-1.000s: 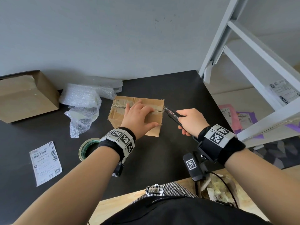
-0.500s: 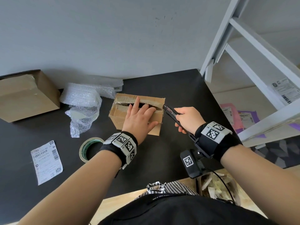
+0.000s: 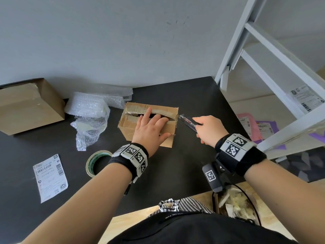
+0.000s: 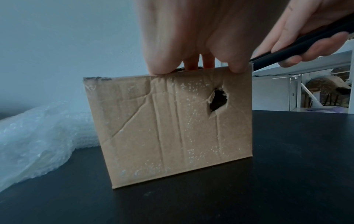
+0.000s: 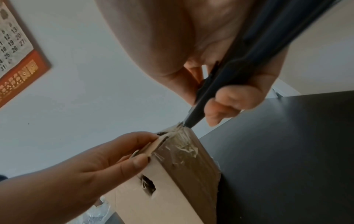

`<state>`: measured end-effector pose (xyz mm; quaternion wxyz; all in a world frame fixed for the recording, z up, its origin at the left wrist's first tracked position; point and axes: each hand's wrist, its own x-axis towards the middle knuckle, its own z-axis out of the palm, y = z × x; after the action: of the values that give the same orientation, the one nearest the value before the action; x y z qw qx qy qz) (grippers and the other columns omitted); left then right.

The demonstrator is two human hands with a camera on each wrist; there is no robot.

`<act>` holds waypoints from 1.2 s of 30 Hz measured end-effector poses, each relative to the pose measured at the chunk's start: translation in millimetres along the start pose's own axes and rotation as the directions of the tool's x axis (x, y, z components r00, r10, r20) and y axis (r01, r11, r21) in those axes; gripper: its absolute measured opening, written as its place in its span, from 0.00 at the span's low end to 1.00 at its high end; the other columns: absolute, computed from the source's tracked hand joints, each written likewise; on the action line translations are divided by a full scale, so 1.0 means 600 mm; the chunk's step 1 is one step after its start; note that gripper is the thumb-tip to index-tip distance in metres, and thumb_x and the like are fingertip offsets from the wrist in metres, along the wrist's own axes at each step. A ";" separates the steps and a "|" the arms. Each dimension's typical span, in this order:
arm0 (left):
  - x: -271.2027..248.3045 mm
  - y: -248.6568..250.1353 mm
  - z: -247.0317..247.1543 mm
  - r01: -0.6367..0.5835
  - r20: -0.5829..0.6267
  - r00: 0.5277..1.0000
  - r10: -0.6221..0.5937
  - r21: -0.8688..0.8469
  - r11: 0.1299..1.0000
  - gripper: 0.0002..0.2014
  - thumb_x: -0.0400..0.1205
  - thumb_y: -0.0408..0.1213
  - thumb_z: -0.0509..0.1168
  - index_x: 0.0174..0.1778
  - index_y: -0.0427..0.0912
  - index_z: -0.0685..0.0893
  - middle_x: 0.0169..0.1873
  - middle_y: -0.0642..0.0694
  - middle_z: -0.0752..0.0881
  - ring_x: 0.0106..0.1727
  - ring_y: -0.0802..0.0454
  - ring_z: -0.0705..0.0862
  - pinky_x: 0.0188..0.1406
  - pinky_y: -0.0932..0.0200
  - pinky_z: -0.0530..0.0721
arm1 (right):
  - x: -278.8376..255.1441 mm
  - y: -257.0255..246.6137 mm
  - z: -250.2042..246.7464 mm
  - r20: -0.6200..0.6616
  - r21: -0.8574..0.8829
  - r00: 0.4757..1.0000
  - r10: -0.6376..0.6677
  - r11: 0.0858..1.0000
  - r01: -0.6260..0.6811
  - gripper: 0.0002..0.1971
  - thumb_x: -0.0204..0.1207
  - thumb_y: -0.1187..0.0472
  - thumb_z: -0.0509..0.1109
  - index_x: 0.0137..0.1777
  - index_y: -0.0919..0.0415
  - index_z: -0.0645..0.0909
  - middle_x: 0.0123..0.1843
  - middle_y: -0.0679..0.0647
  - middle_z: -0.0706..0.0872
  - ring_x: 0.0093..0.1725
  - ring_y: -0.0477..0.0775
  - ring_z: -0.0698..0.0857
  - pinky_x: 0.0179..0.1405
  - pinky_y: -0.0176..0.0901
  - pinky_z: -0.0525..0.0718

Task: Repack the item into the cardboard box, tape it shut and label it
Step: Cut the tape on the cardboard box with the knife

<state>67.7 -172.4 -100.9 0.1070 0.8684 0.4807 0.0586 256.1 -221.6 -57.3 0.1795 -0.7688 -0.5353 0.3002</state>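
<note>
A small worn cardboard box (image 3: 127,125) stands mid-table, its top flaps parted by a dark slit. My left hand (image 3: 151,128) lies over the near flap, fingertips dipping into the slit and thumb on the front top edge. The left wrist view shows the box's front face (image 4: 172,128) with a torn hole. My right hand (image 3: 208,132) grips a black utility knife (image 3: 188,120), whose tip touches the taped right end of the box (image 5: 182,189) at the top seam. In the right wrist view the knife (image 5: 210,97) meets crumpled clear tape. The box's contents are hidden.
On the black table (image 3: 193,95), a tape roll (image 3: 95,162) and a white shipping label (image 3: 50,178) lie at the near left. Bubble wrap (image 3: 89,117) and a larger cardboard box (image 3: 28,106) sit by the wall. A white frame (image 3: 263,50) rises at the right.
The top seam has opened into a dark slit and my left fingers have slid forward into it. The knife stays at the box's right end.
</note>
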 end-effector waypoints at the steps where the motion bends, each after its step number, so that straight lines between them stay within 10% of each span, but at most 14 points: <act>1: 0.000 0.000 -0.001 0.000 0.003 1.000 0.000 0.003 1.000 0.26 0.83 0.56 0.55 0.77 0.53 0.65 0.75 0.53 0.67 0.83 0.43 0.43 0.81 0.42 0.43 | 0.001 0.000 0.002 0.002 0.007 1.000 0.010 1.000 -0.010 0.21 0.83 0.63 0.57 0.75 0.58 0.72 0.66 0.59 0.82 0.53 0.55 0.83 0.60 0.50 0.84; 24: -0.001 0.006 -0.007 0.012 0.032 0.999 -0.013 0.006 1.000 0.26 0.83 0.56 0.55 0.78 0.52 0.64 0.77 0.52 0.65 0.83 0.43 0.42 0.81 0.42 0.43 | -0.005 -0.014 0.015 0.008 0.030 1.000 0.005 1.000 -0.005 0.21 0.83 0.64 0.58 0.75 0.59 0.71 0.68 0.60 0.81 0.62 0.60 0.83 0.63 0.56 0.83; 30: 0.002 0.005 -0.005 0.019 0.030 0.999 -0.019 -0.005 1.000 0.26 0.83 0.56 0.55 0.77 0.52 0.65 0.77 0.52 0.66 0.83 0.43 0.42 0.82 0.41 0.44 | -0.006 -0.016 0.006 0.063 0.012 0.998 -0.005 1.000 0.004 0.20 0.83 0.64 0.57 0.74 0.57 0.73 0.55 0.60 0.84 0.37 0.52 0.80 0.29 0.36 0.80; 36: 0.007 0.003 -0.004 0.019 0.022 1.000 -0.019 -0.023 1.000 0.26 0.83 0.55 0.56 0.77 0.52 0.65 0.76 0.52 0.66 0.83 0.43 0.43 0.82 0.41 0.44 | -0.007 -0.018 0.004 0.072 0.012 0.997 -0.014 1.000 0.014 0.19 0.82 0.65 0.57 0.71 0.58 0.77 0.47 0.57 0.82 0.36 0.54 0.81 0.29 0.38 0.81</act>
<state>70.8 -169.7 -98.0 0.1227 0.8630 0.4871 0.0538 245.7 -221.3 -51.5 0.1665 -0.7526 -0.5452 0.3296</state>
